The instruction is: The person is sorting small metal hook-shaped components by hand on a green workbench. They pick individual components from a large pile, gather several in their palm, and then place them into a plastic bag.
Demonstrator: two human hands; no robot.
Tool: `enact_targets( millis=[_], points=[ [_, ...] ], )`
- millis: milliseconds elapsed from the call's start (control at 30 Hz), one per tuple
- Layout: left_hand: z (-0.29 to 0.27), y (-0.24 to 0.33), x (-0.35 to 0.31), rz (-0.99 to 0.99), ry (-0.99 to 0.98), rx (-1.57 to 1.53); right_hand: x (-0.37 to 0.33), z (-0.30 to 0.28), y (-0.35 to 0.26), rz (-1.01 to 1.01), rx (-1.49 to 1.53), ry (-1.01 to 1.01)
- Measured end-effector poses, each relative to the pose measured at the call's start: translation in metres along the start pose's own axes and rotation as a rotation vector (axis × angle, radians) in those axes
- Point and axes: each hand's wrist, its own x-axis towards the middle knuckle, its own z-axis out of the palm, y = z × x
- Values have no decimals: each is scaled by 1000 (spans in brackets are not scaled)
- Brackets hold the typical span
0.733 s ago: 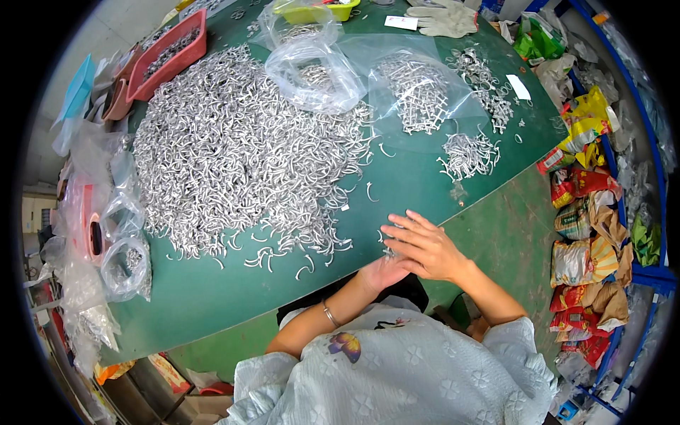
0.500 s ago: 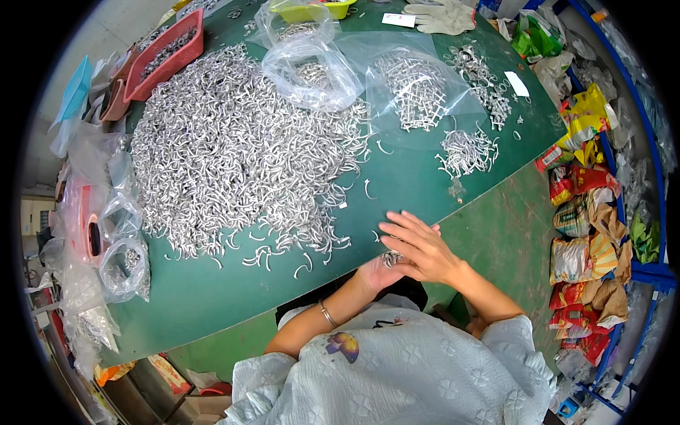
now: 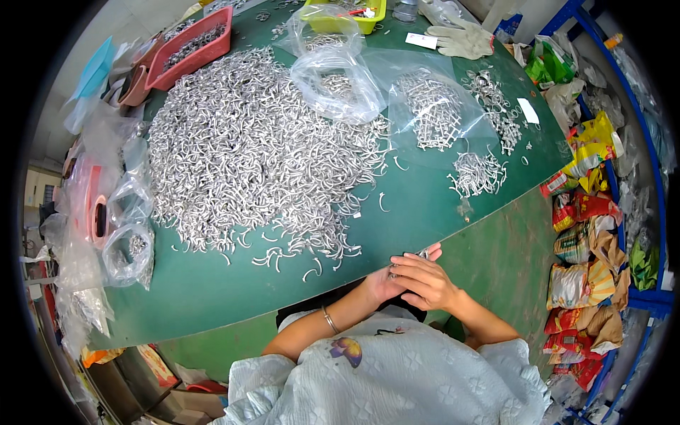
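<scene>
Small metal hooks between the hands

A few curved silvery hooks (image 3: 418, 255), mostly hidden by fingers, held at the green surface's (image 3: 212, 290) near edge.

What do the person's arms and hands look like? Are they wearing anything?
Both hands, left hand and right hand, are bare, with no gloves. The forearms are bare too. A thin bracelet circles the left wrist. Short, pale blue-white sleeves with a faint flower pattern end above the elbows.
</scene>
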Motion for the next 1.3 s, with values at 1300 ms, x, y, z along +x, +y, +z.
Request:
enact_targets(
  millis=[1300],
  points=[
    [260, 202, 174, 964, 651, 1176, 45, 1, 35, 384, -358, 716]
  ],
)
